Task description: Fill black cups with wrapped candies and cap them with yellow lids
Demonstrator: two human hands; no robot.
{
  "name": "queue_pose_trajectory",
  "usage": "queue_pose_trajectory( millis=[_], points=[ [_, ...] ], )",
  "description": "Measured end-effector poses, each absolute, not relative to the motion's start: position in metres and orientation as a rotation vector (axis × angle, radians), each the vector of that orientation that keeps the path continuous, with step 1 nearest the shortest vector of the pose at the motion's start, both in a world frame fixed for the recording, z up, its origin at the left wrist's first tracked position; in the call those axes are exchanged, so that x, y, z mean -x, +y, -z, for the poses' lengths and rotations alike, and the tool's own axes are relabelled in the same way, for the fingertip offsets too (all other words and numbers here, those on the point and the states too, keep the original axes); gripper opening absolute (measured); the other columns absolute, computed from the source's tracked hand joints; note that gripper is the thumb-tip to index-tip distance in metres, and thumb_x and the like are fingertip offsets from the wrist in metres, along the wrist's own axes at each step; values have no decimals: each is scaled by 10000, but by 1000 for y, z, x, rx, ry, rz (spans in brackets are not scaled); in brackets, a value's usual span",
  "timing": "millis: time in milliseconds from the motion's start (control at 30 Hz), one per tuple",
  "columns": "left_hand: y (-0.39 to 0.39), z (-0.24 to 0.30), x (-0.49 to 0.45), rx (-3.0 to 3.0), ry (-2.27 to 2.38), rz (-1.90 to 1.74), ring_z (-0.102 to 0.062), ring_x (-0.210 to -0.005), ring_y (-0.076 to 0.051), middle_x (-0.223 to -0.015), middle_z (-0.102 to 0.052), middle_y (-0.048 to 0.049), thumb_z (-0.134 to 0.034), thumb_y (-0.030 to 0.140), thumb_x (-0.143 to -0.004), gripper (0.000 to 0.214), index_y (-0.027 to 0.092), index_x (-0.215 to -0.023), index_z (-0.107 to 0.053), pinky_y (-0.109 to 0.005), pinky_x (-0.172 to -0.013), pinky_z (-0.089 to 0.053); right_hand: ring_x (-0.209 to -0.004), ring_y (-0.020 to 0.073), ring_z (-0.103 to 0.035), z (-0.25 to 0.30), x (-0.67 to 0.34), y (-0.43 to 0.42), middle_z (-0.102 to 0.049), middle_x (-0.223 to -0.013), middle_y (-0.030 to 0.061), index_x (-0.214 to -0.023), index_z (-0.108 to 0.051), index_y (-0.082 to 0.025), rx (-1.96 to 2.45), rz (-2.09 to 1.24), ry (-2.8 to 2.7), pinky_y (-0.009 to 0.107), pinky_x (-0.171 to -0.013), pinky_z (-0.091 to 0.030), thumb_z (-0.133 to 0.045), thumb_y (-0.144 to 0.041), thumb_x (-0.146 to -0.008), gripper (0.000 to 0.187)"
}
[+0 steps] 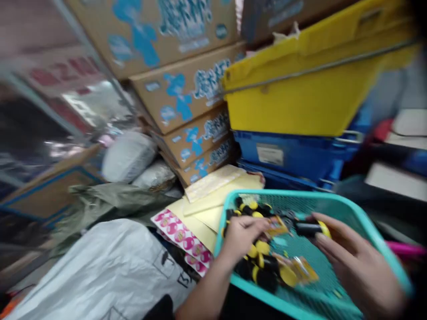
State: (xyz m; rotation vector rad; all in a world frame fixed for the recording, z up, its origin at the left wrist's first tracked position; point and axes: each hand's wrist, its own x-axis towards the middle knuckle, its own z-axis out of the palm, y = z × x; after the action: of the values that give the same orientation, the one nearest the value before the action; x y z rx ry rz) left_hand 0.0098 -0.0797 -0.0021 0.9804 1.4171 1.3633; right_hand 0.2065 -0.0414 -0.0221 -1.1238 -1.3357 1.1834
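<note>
A teal mesh basket point(336, 200) sits low in front of me, holding several small black and yellow items point(263, 266) with orange tags. My left hand point(242, 235) reaches into the basket, its fingers pinched on an orange-tagged piece point(278, 226). My right hand point(353, 262) is over the basket's right side and holds a black item with a yellow end point(312, 229) between thumb and fingers. The picture is smeared by motion.
A yellow crate point(310, 84) rests on stacked blue crates point(293, 155) behind the basket. Cardboard boxes with blue print point(187, 93) are piled at the back left. Yellow envelopes point(203, 209), a pink sticker sheet point(180, 238) and grey bags point(110, 271) lie to the left.
</note>
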Motion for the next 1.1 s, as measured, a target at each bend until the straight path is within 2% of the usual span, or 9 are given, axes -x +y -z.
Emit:
queue_pose_trajectory(
  millis=[100, 233, 367, 567, 767, 833, 933, 1000, 1100],
  points=[
    [-78, 9, -8, -1051, 1425, -1307, -631, -555, -166, -653, -724, -58, -712, 470, -691, 359, 138, -816, -773, -278, -582, -529, -835, 210, -646, 26, -207, -42, -675, -967, 68, -1022, -644, -232, 1011, -1366, -1132, 302, -699, -545, -724, -468, -705, 403],
    [-73, 13, -7, -1140, 1385, -1289, -636, -558, -155, -665, -726, -46, -690, 433, -736, 306, 145, -799, -770, -264, -581, -532, -711, 151, -616, 24, -202, -42, -664, -886, 40, -965, -659, -221, 939, -1432, -1117, 266, -633, -521, -718, -423, -737, 310],
    [-72, 11, -5, -1210, 1340, -1302, -646, -587, -150, -793, -752, -62, -700, 406, -739, 287, 172, -890, -769, -262, -583, -547, -773, 159, -603, 20, -201, -44, -658, -871, 34, -940, -677, -213, 960, -1434, -1236, 266, -663, -501, -727, -389, -738, 273],
    [-70, 8, -2, -1165, 1254, -1214, -697, -787, -195, -938, -756, -66, -710, 353, -736, 244, 200, -920, -760, -293, -681, -585, -804, 178, -608, 20, -199, -44, -665, -919, 48, -980, -679, -209, 1033, -1401, -1401, 332, -739, -502, -731, -372, -734, 300],
    [-73, 3, -15, -1007, 1159, -1193, -689, -730, -169, -825, -752, -46, -816, 240, -585, 318, 171, -888, -746, -280, -682, -582, -950, 210, -598, 21, -190, -48, -646, -1008, 52, -924, -708, -251, 903, -1351, -1465, 372, -851, -486, -756, -360, -710, 245],
    [-74, 1, -21, -963, 1127, -1222, -679, -710, -154, -805, -742, -35, -828, 209, -554, 305, 164, -842, -738, -265, -672, -578, -1018, 212, -575, 22, -188, -50, -621, -1085, 56, -1001, -693, -271, 830, -1476, -1390, 365, -879, -474, -676, -414, -786, 258],
    [-75, 2, -30, -925, 1072, -1246, -662, -649, -134, -784, -730, -29, -818, 211, -575, 286, 164, -843, -729, -249, -624, -571, -931, 181, -594, 22, -187, -53, -608, -1082, 57, -1177, -607, -289, 740, -1848, -1161, 338, -822, -491, -575, -469, -854, 371],
    [-75, 4, -34, -916, 1038, -1257, -637, -584, -112, -742, -719, -18, -816, 205, -582, 278, 168, -844, -728, -229, -581, -557, -836, 157, -595, 22, -187, -54, -616, -995, 47, -1166, -603, -271, 682, -2003, -1053, 302, -751, -498, -620, -477, -819, 404],
    [-75, 8, -37, -909, 1020, -1268, -624, -571, -98, -740, -714, -4, -819, 177, -577, 272, 180, -834, -733, -213, -582, -548, -810, 140, -583, 23, -187, -52, -611, -949, 30, -1093, -623, -254, 652, -2011, -1020, 267, -720, -488, -674, -463, -779, 381]
  ],
)
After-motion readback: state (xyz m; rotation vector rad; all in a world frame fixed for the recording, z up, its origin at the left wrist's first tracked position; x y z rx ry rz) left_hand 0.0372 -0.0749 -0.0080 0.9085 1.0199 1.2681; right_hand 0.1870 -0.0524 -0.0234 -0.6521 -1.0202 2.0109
